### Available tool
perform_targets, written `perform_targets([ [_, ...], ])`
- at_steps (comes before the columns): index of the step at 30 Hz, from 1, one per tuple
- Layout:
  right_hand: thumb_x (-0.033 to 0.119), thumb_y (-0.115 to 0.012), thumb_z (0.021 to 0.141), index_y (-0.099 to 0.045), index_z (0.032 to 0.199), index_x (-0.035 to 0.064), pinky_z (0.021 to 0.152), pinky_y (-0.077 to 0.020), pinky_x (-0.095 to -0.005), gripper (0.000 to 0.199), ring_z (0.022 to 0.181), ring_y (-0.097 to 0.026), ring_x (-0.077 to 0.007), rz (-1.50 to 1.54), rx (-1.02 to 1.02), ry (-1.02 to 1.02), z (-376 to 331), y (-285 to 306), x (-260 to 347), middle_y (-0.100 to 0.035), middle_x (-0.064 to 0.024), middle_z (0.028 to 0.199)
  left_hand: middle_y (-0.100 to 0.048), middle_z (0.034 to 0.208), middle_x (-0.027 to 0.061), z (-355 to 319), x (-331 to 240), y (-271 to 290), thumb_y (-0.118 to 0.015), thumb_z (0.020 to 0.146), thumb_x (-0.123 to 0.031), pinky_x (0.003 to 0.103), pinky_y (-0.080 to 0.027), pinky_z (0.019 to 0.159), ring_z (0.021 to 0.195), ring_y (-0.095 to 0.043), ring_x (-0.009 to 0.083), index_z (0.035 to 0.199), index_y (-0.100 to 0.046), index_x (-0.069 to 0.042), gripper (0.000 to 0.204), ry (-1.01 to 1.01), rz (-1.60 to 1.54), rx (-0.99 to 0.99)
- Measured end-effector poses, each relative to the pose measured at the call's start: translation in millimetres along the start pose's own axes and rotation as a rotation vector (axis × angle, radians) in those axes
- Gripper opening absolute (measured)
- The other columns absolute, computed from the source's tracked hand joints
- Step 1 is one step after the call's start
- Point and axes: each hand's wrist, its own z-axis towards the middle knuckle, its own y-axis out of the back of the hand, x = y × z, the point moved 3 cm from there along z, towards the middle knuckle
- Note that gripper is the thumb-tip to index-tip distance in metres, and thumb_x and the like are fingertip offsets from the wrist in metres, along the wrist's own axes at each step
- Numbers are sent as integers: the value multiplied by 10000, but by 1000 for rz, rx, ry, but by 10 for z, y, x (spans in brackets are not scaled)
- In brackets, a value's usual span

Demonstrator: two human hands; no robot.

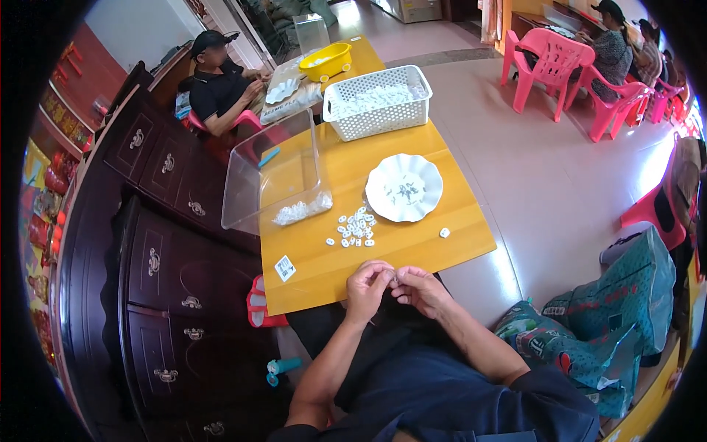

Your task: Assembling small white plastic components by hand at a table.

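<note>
My left hand point(368, 286) and my right hand point(418, 287) meet just off the near edge of the yellow-brown table point(449, 243). Both are closed, thumbs and forefingers pinched together around something small that I cannot make out. Beyond them lies a loose pile of small white plastic pieces point(356, 225) with dark holes. One more white piece point(444, 233) sits alone near the right edge. A white scalloped dish point(383, 200) holds small grey slivers, perhaps metal. On the left, a clear plastic bin point(247, 173) lies tilted with translucent small parts point(302, 209) in its lower corner.
A white perforated basket point(375, 124) full of white pieces stands farther back, with a yellow tub point(325, 62) beyond. A co-worker point(221, 85) sits at the far left. Dark drawers point(191, 265) line my left. Green bags point(589, 317) and pink chairs point(549, 62) stand to the right.
</note>
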Motion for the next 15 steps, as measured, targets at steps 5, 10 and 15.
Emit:
perform_targets([
  [5,233,-634,1012,-670,1020,110,669,-547,-246,129,780,-683,-105,-2,-13,0,-15,-41,17,-713,-9,913,-664,968,63,-21,-6,-35,-674,931,-3,257,-532,740,818,-648,128,920,-707,39,55,-15,-1,-3],
  [10,228,-645,1005,-672,983,113,625,-502,-214,120,715,-638,-80,12,23,31,-18,-73,-18,-691,8,870,-673,946,70,-75,29,4,-695,926,-25,274,-534,731,822,-654,139,914,-713,34,63,-25,19,-21],
  [15,239,-673,984,-672,945,94,585,-437,-189,150,631,-538,-49,-227,-116,165,-71,-109,10,-660,25,839,-673,908,79,-108,-35,52,-688,896,1,280,-535,732,808,-663,159,925,-707,35,49,-154,344,31],
])
